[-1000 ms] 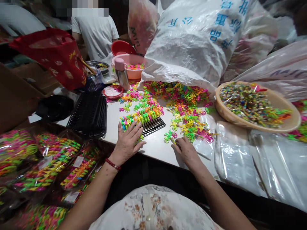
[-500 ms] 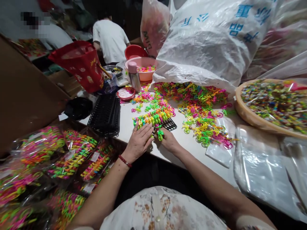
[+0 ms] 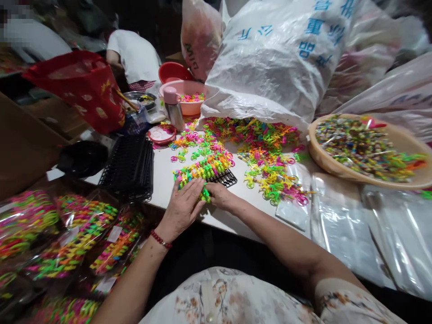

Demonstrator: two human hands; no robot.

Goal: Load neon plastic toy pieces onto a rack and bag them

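Observation:
My left hand (image 3: 184,202) lies with straight fingers over the near-left end of a row of bright plastic toy bicycles (image 3: 202,167) on a black wire rack (image 3: 227,179). Close to its fingertips, my right hand (image 3: 220,196) is closed on a green toy bicycle (image 3: 205,194) at the rack's near edge. The right fingertips are partly hidden. More loose toy bicycles (image 3: 273,173) lie to the right of the rack, and a large heap (image 3: 253,130) spills from a white sack (image 3: 266,67) behind it.
Stacked black racks (image 3: 130,164) stand left, beside a small red basket (image 3: 162,134) and a thermos (image 3: 173,110). On the right are clear plastic bags (image 3: 340,225) and a wide tan basin (image 3: 317,153) of small pieces. Packed bags (image 3: 74,229) lie low left. A person (image 3: 135,56) bends over behind.
The view has swung right, so everything sits further left. The green toy bicycle in my right hand has come closer to the rack and my left fingers.

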